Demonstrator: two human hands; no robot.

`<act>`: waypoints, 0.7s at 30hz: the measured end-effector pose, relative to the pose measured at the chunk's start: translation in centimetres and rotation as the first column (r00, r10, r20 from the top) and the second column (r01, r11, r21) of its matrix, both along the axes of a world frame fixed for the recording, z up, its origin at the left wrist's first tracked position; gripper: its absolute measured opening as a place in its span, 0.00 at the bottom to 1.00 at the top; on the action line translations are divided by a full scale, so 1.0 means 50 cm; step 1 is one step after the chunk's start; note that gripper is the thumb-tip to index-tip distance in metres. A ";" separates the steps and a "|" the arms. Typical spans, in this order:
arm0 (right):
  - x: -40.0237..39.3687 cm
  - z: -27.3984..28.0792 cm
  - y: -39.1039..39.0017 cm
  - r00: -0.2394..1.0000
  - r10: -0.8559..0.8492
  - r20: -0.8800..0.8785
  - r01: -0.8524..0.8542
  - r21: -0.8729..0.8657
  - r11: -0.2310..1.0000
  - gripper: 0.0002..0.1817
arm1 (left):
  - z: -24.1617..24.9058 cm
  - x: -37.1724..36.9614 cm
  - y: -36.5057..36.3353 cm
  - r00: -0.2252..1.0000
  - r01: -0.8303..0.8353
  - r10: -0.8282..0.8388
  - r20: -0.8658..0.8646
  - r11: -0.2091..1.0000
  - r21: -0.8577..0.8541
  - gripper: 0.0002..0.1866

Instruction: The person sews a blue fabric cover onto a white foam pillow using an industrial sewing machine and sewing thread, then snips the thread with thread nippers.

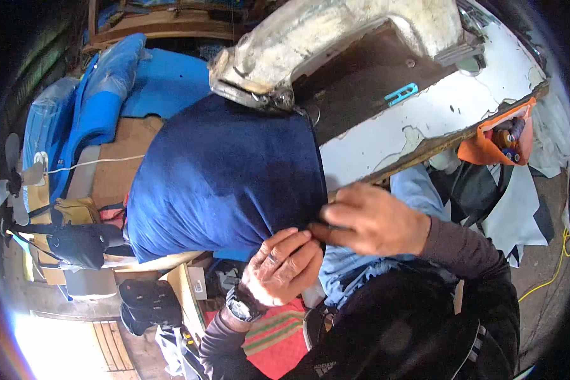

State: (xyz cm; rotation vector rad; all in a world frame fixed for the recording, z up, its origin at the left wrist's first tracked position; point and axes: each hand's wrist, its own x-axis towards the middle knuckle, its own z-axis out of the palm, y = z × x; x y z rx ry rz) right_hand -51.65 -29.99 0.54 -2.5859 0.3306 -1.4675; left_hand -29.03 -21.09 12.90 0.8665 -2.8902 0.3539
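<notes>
Dark blue fabric (221,171) drapes over the worktable below the head of a white, worn sewing machine (354,31). At the fabric's lower right corner both hands meet. My left hand (282,266), with a ring and a wristwatch, has its fingers closed on the fabric edge. Close beside it, my right hand (377,221) is closed in a pinch at the same corner, its fingertips dark and slightly blurred. What lies between those fingertips is too small to make out.
A light blue tool (401,94) lies on the table (424,120) with peeling white surface. An orange pouch (478,151) of thread spools hangs at its right edge. Blue sheets (161,82), a fan (9,180) and black bags (76,244) are at the left.
</notes>
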 end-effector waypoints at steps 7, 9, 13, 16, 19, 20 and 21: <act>0.012 0.018 0.015 1.000 0.017 -0.017 -0.017 -0.002 1.000 0.11 | -0.031 -0.023 -0.009 0.926 -0.359 0.353 -0.135 0.933 -0.030 0.32; 0.018 0.018 0.023 1.000 0.011 -0.004 -0.011 0.012 1.000 0.12 | -0.029 -0.037 -0.026 0.907 -0.406 0.419 0.049 0.899 -0.164 0.28; 0.014 -0.007 0.016 0.971 0.215 0.102 -0.236 0.283 0.930 0.08 | -0.047 -0.005 -0.032 0.950 -0.300 0.307 0.062 0.948 -0.104 0.24; -0.001 -0.040 -0.054 0.990 0.023 0.141 -0.071 0.344 0.936 0.08 | -0.059 0.001 -0.038 0.968 -0.249 0.252 0.022 0.965 -0.077 0.21; 0.009 -0.061 -0.159 0.990 -0.140 -0.034 0.143 0.350 0.926 0.08 | -0.067 0.011 -0.039 0.973 -0.228 0.231 0.024 0.969 -0.093 0.23; 0.017 -0.058 -0.187 0.989 -0.141 -0.053 0.150 0.297 0.943 0.08 | -0.070 0.015 -0.042 0.974 -0.220 0.224 0.030 0.970 -0.106 0.25; 0.031 -0.052 -0.209 0.987 -0.140 -0.074 0.154 0.245 0.957 0.08 | -0.069 0.014 -0.043 0.973 -0.227 0.230 0.022 0.969 -0.097 0.25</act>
